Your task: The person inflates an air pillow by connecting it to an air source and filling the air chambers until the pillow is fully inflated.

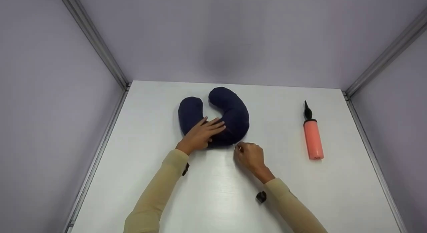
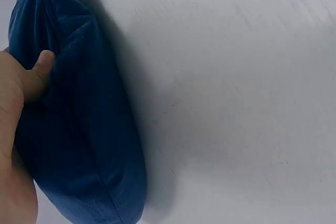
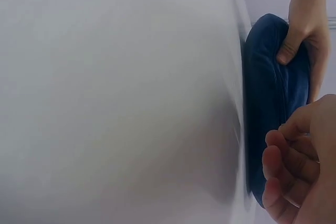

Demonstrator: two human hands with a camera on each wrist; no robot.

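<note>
Two hands at work: both reach in from beige sleeves over the white surface [image 1: 213, 193]
Right hand [image 1: 249, 157]: nearest me, fingers curled tight at the pillow's near edge, seemingly pinching something small there; what it is I cannot tell
Left hand [image 1: 201, 135]: laid flat on the dark blue neck pillow [image 1: 230, 116], fingers straight and spread, thumb pressed into the fabric; the grip is a press, not a clasp
Pillow: U-shaped, lying mid-surface, its open ends pointing away from me
Pump [image 1: 312, 134]: pink with a black nozzle, lying well apart to the right, untouched
Risk, pillow: I'd guess a flat palm alone may let it skid on the smooth top if the right hand tugs
Risk, pinch: so small a hold could slip off
</note>
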